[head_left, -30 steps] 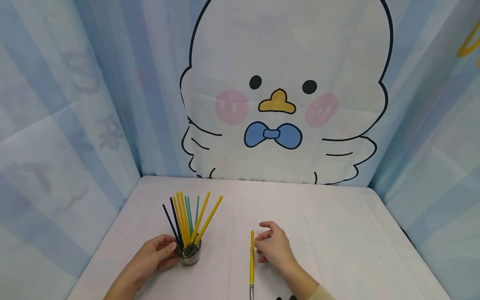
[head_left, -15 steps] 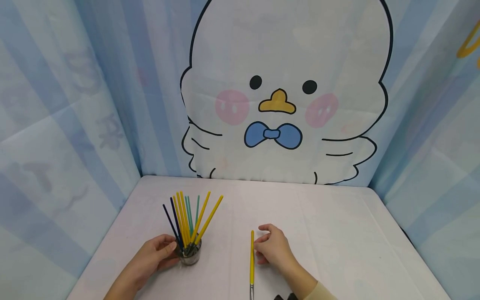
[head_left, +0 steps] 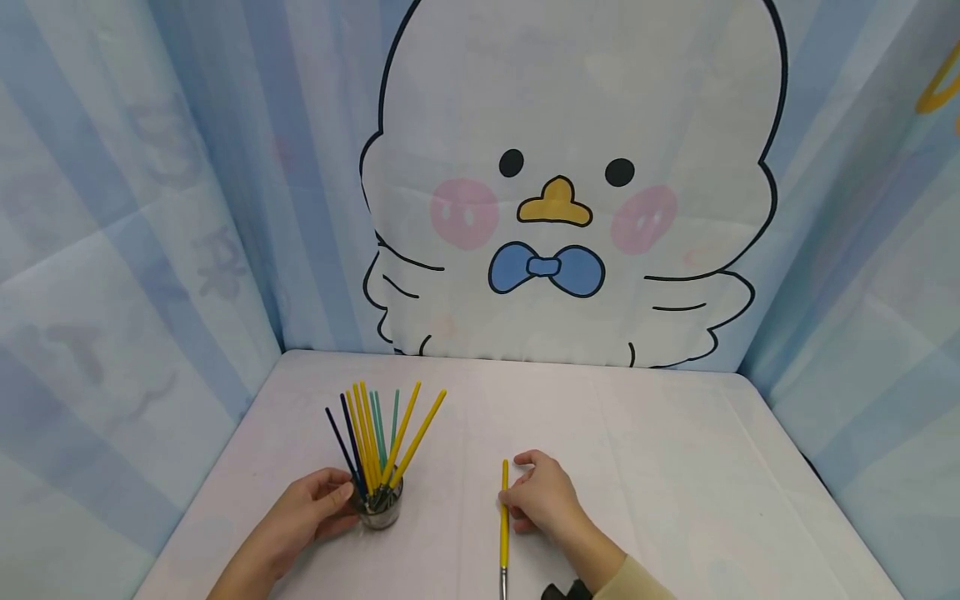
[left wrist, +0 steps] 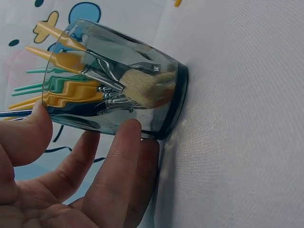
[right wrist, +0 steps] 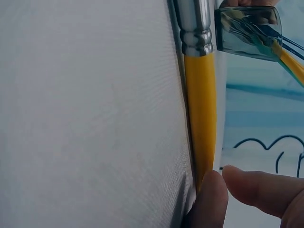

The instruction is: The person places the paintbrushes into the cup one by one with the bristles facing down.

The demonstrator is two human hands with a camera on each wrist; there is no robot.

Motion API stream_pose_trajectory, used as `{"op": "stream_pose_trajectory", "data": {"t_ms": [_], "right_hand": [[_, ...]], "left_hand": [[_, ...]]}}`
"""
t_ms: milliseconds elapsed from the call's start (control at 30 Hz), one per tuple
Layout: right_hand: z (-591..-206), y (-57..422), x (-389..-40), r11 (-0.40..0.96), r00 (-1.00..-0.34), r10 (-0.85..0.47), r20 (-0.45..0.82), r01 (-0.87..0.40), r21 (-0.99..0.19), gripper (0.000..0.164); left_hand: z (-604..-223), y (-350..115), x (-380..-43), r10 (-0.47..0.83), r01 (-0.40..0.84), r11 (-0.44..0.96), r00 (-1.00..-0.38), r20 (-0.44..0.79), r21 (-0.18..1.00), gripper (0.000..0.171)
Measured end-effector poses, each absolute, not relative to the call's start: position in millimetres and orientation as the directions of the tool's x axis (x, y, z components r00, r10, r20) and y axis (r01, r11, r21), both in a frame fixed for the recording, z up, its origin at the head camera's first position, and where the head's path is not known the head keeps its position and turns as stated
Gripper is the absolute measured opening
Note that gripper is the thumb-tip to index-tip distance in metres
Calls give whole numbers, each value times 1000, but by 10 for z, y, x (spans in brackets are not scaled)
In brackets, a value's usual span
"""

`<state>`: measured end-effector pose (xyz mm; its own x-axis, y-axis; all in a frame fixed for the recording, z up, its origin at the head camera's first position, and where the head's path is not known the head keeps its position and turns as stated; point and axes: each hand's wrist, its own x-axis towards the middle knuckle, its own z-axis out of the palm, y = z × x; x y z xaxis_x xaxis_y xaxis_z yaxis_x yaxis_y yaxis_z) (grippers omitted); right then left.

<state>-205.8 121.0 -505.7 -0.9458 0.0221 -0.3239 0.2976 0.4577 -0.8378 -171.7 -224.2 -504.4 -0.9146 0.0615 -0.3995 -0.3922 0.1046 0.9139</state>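
My left hand [head_left: 315, 504] holds a small clear glass [left wrist: 164, 92] from its left side, thumb at the rim and fingertips along the wall. Paintbrushes stand in it bristles down, with yellow [head_left: 367, 442], dark blue [head_left: 345, 442] and green [head_left: 395, 417] handles fanning upward. A single yellow-handled paintbrush [head_left: 504, 542] lies on the table, its silver ferrule [right wrist: 194, 28] toward the person. At its handle my right hand [head_left: 543, 500] has loosely bent fingers. One fingertip [right wrist: 213, 190] overlaps the handle in the right wrist view, with another finger [right wrist: 247, 185] a small gap away.
A pale cloth covers the table [head_left: 637, 458]. Behind it hangs a backdrop [head_left: 562, 100] with a cartoon bird, and blue striped curtains [head_left: 135, 250] stand on both sides. Something black [head_left: 567, 592] shows beneath the right wrist at the bottom edge.
My right hand has shifted slightly left, so a fingertip now overlaps the lying paintbrush's handle. The left hand, the glass and the lying brush have stayed in place.
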Motion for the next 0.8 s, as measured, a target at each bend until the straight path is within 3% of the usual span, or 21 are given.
{"op": "stream_pose_trajectory", "data": {"t_ms": [333, 800], "right_hand": [[-5094, 1138, -2106, 632, -953, 48, -299, 261, -730, 65], [-5130, 1078, -2054, 689, -979, 33, -201, 168, -705, 61]], "left_hand": [[-5073, -2246, -1724, 63, -395, 101, -913, -402, 913, 39], [-5047, -2228, -1717, 44, -396, 103, -915, -402, 912, 36]]}}
